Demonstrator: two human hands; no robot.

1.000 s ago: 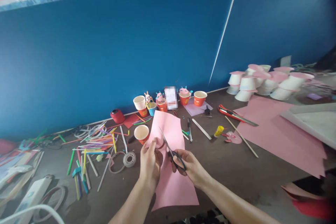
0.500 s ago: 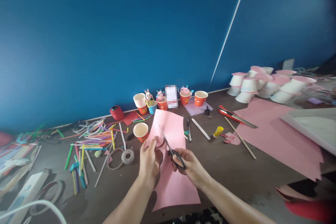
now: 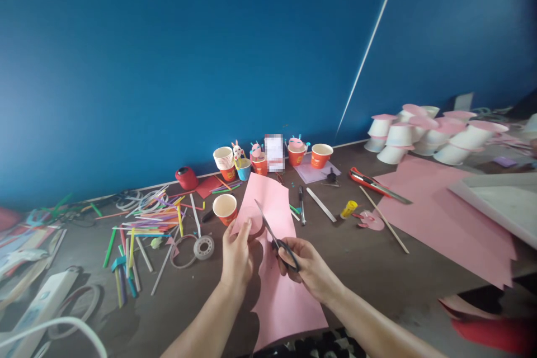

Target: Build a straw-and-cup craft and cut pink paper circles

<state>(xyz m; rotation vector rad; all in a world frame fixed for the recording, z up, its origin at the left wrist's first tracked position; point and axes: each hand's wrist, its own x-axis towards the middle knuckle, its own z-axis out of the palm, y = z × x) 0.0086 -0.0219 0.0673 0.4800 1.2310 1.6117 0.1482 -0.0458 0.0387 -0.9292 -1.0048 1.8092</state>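
My left hand (image 3: pixel 238 251) pinches the left side of a long pink paper sheet (image 3: pixel 272 196), thumb on top, where a rounded, partly cut disc shape (image 3: pixel 250 220) shows. In my right hand (image 3: pixel 304 265) is a pair of scissors (image 3: pixel 287 254) with black handles, fingers in the loops. The blades point up and left across the sheet, beside the rounded shape. Toward me the sheet hangs down past the right hand, its lower end near the table's front edge. Just beyond my left hand stands an orange paper cup (image 3: pixel 225 208).
Colourful straws (image 3: pixel 155 221) and a tape roll (image 3: pixel 203 247) lie to the left. A utility knife (image 3: pixel 380 185), a glue stick (image 3: pixel 348 210) and a wooden stick (image 3: pixel 384 220) are on the right, near pink sheets (image 3: pixel 444 224). White cups (image 3: pixel 398 137) with pink discs stand behind.
The pink sheet has turned slightly, its lower end shifting right. My left hand has moved a little left, and the rounded shape shows more fully. The scissors stay in my right hand.
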